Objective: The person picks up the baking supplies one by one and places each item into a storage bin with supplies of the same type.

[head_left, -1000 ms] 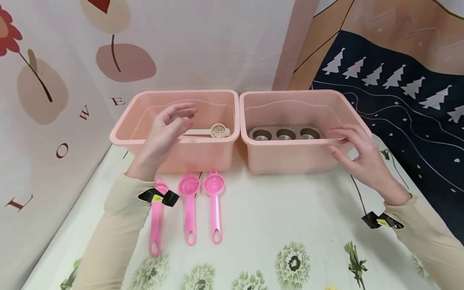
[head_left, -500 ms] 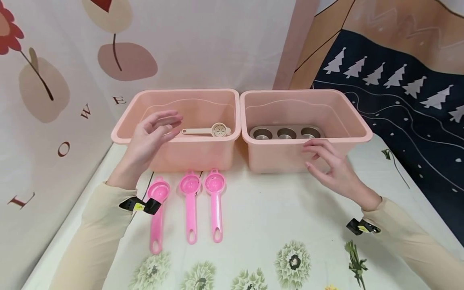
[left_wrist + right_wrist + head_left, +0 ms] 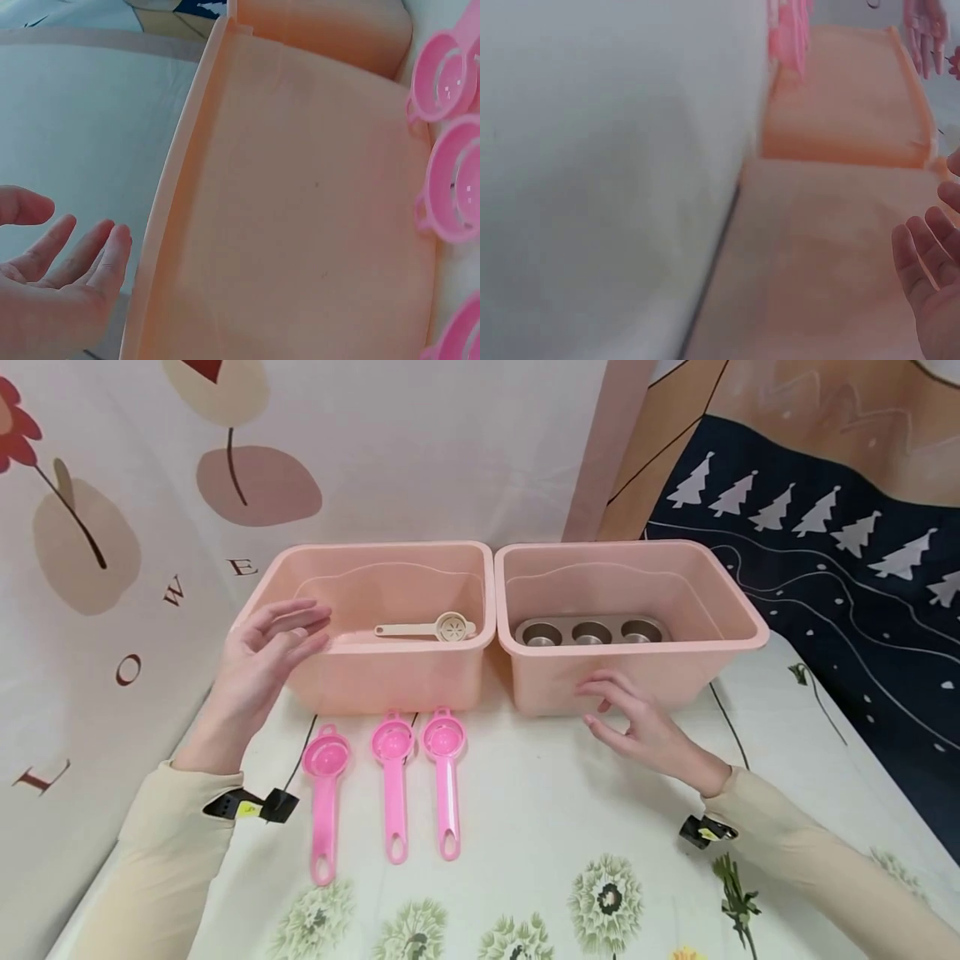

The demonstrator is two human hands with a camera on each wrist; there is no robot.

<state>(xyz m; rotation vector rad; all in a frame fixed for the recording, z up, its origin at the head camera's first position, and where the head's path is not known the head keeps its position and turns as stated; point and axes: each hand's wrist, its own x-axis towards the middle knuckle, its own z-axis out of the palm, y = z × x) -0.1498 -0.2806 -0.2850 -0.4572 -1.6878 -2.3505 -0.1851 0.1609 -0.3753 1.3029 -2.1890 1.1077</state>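
My left hand (image 3: pixel 258 660) hovers at the left front corner of the left pink bin (image 3: pixel 405 681), fingers relaxed, holding nothing. In front of the right pink bin (image 3: pixel 547 681), my right hand (image 3: pixel 637 727) hangs in the air with loosely bent fingers and no object in them. Three pink egg separators lie on the table before the left bin: a left one (image 3: pixel 325 810), a middle one (image 3: pixel 394 802) and a right one (image 3: pixel 447 802). Inside the left bin is a beige egg separator (image 3: pixel 408 630). A dark muffin tin (image 3: pixel 566 632) sits in the right bin.
The two bins stand side by side against a printed cloth backdrop (image 3: pixel 435 460). A dark cloth with white trees (image 3: pixel 810 560) hangs at the right. A pale flowered tablecloth (image 3: pixel 540 827) covers the table.
My left hand has moved left, away from over the left bin, uncovering the left pink egg separator. My right hand has moved left and down from the right bin's right corner to before its front wall.
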